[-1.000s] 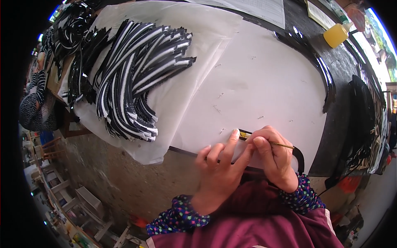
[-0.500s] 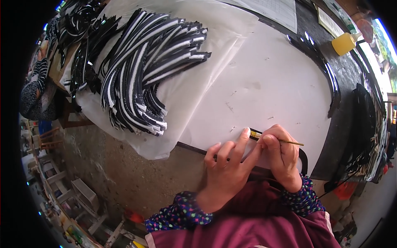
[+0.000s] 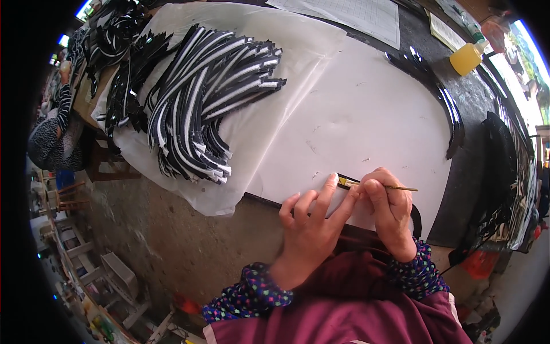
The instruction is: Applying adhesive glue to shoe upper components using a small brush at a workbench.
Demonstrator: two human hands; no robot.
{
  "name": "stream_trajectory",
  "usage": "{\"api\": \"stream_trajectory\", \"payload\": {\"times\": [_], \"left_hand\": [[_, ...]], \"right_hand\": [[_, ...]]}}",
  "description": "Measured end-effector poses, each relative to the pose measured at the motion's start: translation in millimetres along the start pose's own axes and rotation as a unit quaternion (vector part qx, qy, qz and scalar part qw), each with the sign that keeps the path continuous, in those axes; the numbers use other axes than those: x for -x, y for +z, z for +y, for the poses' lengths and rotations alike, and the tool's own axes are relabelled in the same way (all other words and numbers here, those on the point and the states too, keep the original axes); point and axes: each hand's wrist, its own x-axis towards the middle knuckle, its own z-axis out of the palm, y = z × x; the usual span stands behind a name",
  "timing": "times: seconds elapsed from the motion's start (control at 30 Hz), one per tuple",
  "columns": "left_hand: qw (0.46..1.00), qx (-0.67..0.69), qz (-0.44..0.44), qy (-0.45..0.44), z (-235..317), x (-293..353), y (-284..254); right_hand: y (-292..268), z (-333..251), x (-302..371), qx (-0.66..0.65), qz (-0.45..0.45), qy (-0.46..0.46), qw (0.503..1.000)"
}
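My left hand [image 3: 312,221] lies on the white sheet [image 3: 366,114] with its fingers stretched and spread. Its index fingertip rests on the end of a narrow black strip [image 3: 339,176], and its thumb comes close to my right fingers. My right hand [image 3: 388,206] pinches a thin brush with a brownish-gold handle [image 3: 404,188]. A yellow and whitish part shows on the strip between the hands; I cannot tell whether it all belongs to the brush. A curved black piece [image 3: 417,221] shows beside my right wrist, probably the same strip.
To the left, a crossed pile of black-and-white strips [image 3: 197,103] lies on translucent plastic film [image 3: 269,132]. Shiny black strips [image 3: 435,94] curve at the right. A bottle of yellow liquid [image 3: 466,59] stands far right, near lined paper [image 3: 366,20]. Another person [image 3: 51,137] is at far left.
The view has shifted slightly, moving the table items a little left. Both hands keep nearly the same pose, with the brush still held at the black strip.
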Motion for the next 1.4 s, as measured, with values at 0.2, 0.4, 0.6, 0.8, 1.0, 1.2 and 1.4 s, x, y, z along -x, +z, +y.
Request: {"api": "stream_trajectory", "payload": {"times": [0.2, 0.4, 0.6, 0.8, 1.0, 1.2, 1.4], "left_hand": [[1.0, 0.004, -0.001, 0.007, -3.0, 0.1, 0.0], [0.997, 0.048, 0.013, 0.062, -10.9, -4.1, 5.2], [0.976, 0.21, 0.038, -0.033, -14.7, 5.5, -5.8], [0.981, 0.18, 0.033, -0.065, -16.6, 13.4, -33.4], [0.984, 0.158, 0.065, -0.053, -11.8, 10.1, -41.3], [0.985, 0.137, 0.068, -0.077, -31.9, 3.6, -54.5], [0.992, 0.02, 0.116, -0.043, -109.7, -86.1, -67.0]], "right_hand": [[-12.4, 7.4, 19.6, 0.206, 0.081, -0.123, 0.967], [-16.1, 10.9, 24.5, 0.186, 0.083, -0.113, 0.973], [-28.3, 19.3, 19.5, 0.135, 0.07, -0.143, 0.978], [-125.4, 42.3, -61.9, 0.066, 0.212, -0.154, 0.963], [-195.1, 148.2, -135.2, 0.129, 0.23, -0.086, 0.961], [-181.6, 159.1, -133.1, 0.203, 0.302, -0.175, 0.915], [-196.8, 137.9, -120.0, 0.157, 0.422, -0.243, 0.859]]}}
